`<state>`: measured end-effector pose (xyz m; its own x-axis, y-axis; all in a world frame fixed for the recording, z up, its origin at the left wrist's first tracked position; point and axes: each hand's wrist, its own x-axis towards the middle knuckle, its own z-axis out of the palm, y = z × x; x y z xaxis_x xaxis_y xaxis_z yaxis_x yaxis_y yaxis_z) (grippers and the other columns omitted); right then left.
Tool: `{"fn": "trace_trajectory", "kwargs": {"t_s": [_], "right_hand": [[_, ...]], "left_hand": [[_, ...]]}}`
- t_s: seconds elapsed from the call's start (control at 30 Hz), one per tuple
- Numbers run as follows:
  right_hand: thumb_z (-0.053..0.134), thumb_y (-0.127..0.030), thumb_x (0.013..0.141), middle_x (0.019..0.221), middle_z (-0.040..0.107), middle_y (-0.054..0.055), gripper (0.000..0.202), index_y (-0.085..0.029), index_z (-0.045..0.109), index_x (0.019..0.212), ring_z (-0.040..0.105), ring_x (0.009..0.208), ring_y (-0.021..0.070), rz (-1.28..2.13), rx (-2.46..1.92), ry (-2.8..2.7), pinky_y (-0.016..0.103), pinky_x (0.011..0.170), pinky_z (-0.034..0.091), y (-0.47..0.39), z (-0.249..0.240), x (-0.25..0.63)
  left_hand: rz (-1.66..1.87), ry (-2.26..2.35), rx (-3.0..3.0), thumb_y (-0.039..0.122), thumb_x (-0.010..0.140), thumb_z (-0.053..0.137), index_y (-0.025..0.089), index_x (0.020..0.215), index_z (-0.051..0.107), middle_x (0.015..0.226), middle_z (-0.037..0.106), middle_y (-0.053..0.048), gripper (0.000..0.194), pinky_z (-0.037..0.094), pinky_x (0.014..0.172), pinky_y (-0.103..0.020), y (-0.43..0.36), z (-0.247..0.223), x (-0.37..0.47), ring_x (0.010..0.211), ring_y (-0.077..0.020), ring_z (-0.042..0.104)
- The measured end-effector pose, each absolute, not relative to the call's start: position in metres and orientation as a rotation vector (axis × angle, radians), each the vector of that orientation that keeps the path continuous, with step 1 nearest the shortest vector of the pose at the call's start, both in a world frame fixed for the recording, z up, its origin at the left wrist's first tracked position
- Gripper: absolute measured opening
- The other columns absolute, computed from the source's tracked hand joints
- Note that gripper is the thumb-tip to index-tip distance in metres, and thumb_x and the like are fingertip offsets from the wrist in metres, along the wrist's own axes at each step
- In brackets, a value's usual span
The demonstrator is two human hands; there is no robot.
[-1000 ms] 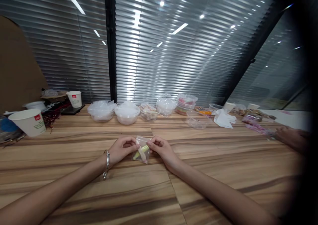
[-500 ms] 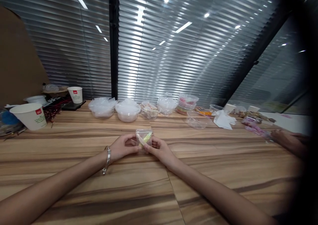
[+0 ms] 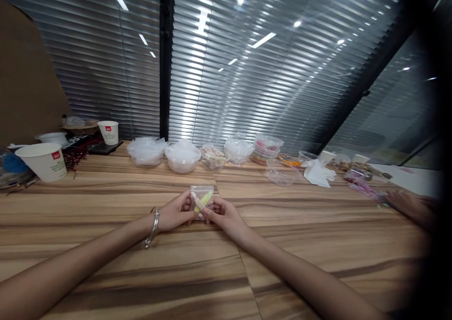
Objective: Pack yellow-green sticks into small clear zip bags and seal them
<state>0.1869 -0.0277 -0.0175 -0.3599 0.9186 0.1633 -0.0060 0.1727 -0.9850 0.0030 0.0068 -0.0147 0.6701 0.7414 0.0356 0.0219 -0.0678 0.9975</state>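
A small clear zip bag is held upright between my two hands, with a yellow piece and a pale pinkish piece showing inside it. My left hand pinches the bag's left side, thumb in front and fingers behind. On the other side, my right hand grips the lower right of the bag, its thumb across the front. The zip strip runs along the top; whether it is sealed I cannot tell. Under the hands is the wood-grain table.
Along the back stand plastic bowls with bags in them, a stack of lidded tubs and an empty clear bowl. White tissue lies to their right. Paper cups stand at left. Another person's hand is at far right.
My hands have turned the bag slightly and shifted it a little left, and my fingers have closed further around its lower sides. The view has moved slightly.
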Motion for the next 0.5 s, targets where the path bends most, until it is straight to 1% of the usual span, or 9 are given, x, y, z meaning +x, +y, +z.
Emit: {"fn": "trace_trajectory", "kwargs": {"t_s": [0.13, 0.23, 0.3, 0.43, 0.5], "right_hand": [[0.064, -0.039, 0.077, 0.081, 0.062, 0.003, 0.032, -0.018, 0.060, 0.100, 0.056, 0.070, 0.0132, 1.340, -0.916, -1.543, 0.025, 0.063, 0.042, -0.028, -0.025, 0.184], [0.064, -0.038, 0.077, 0.081, 0.061, 0.003, 0.032, -0.017, 0.060, 0.101, 0.055, 0.070, 0.0133, 1.326, -0.923, -1.546, 0.025, 0.064, 0.042, -0.030, -0.023, 0.184], [0.064, -0.038, 0.077, 0.081, 0.061, 0.002, 0.031, -0.018, 0.060, 0.100, 0.055, 0.072, 0.0138, 1.313, -0.915, -1.557, 0.026, 0.066, 0.043, -0.032, -0.019, 0.183], [0.064, -0.038, 0.076, 0.072, 0.057, 0.001, 0.024, -0.017, 0.061, 0.084, 0.052, 0.065, 0.0129, 1.268, -0.916, -1.596, 0.025, 0.063, 0.041, -0.039, -0.007, 0.182], [0.063, -0.040, 0.076, 0.070, 0.056, 0.001, 0.024, -0.016, 0.061, 0.081, 0.051, 0.064, 0.0132, 1.258, -0.927, -1.606, 0.025, 0.061, 0.040, -0.040, -0.004, 0.181]], "left_hand": [[0.654, 0.671, 1.604, 0.025, 0.074, 0.060, 0.017, 0.101, 0.043, 0.076, 0.049, 0.003, 0.032, 0.033, 0.048, -0.018, 0.002, -0.009, 0.002, 0.057, -0.0066, 0.042], [0.655, 0.639, 1.609, 0.026, 0.072, 0.062, 0.016, 0.096, 0.046, 0.076, 0.049, 0.003, 0.030, 0.035, 0.051, -0.019, 0.002, -0.006, 0.001, 0.059, -0.0077, 0.043], [0.645, 0.631, 1.604, 0.030, 0.073, 0.062, 0.016, 0.094, 0.048, 0.076, 0.051, 0.002, 0.029, 0.037, 0.054, -0.021, 0.003, -0.007, 0.000, 0.061, -0.0088, 0.045], [0.660, 0.691, 1.611, 0.041, 0.076, 0.060, 0.014, 0.089, 0.051, 0.068, 0.053, 0.002, 0.031, 0.038, 0.053, -0.022, 0.007, -0.014, -0.002, 0.058, -0.0103, 0.049], [0.667, 0.697, 1.622, 0.042, 0.076, 0.060, 0.014, 0.094, 0.052, 0.067, 0.054, 0.002, 0.034, 0.039, 0.053, -0.022, 0.007, -0.016, -0.003, 0.056, -0.0103, 0.049]]}}
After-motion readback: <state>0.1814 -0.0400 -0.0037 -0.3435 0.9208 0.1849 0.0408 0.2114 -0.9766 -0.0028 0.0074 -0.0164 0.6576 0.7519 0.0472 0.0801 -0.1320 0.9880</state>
